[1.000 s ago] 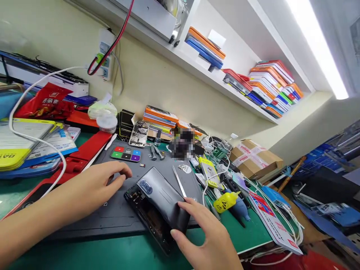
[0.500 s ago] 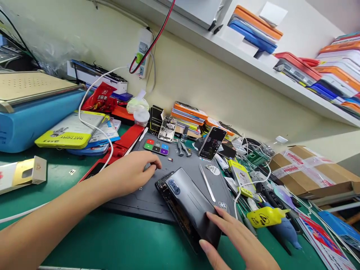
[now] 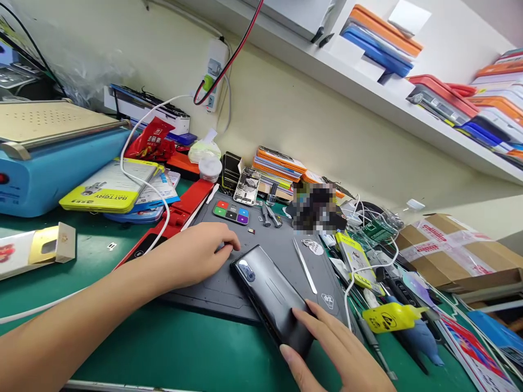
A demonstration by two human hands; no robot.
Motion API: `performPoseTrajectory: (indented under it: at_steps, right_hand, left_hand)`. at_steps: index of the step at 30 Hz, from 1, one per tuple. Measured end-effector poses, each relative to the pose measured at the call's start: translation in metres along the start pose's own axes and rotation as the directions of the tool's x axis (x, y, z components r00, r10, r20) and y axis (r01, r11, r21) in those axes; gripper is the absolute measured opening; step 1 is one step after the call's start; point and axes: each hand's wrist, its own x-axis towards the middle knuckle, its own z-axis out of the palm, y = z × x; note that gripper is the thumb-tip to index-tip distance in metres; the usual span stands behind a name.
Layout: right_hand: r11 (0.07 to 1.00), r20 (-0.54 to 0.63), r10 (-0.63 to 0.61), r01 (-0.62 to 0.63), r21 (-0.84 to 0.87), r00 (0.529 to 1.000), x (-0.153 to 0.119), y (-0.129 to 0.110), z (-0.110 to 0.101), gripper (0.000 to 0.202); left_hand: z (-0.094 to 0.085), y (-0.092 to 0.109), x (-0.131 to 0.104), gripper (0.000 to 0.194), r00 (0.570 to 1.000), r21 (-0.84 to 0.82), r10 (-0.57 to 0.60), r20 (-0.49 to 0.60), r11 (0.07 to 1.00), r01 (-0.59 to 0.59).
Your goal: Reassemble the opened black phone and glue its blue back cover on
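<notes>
A dark grey smartphone (image 3: 274, 296) lies back side up and slanted across the front edge of the grey work mat (image 3: 200, 296). Its glossy back cover has a camera block at the upper left corner and sits down close on the frame. My right hand (image 3: 327, 343) grips the phone's lower end, fingers on the cover and thumb at the near edge. Just left of the phone's top, my left hand (image 3: 210, 247) hovers over or rests on the mat, fingers loosely curled and thumb apart; I see nothing in it. Beyond it lies a small SIM tray (image 3: 251, 231).
Metal tweezers (image 3: 304, 267) lie right of the phone. A coloured screw tray (image 3: 231, 213) and screwdrivers (image 3: 271, 215) are farther back. A yellow bottle (image 3: 392, 317), tools and cables crowd the right. A white cable (image 3: 165, 201) crosses the left, near a blue machine (image 3: 61, 163).
The back cover, tilted up with a gap over the phone's insides before, is now down on the frame. My right hand moved slightly left with it. My left hand kept its pose.
</notes>
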Motion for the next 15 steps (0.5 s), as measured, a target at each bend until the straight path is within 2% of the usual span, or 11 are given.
performPoseTrajectory:
  at_steps: [15]
  right_hand:
    - [1.0, 0.005, 0.007, -0.007, -0.017, 1.0, 0.0031, -0.0033, 0.0014, 0.038]
  left_hand:
    - [0.0027, 0.0004, 0.0004, 0.034, 0.998, 0.041, 0.041, 0.038, 0.998, -0.043]
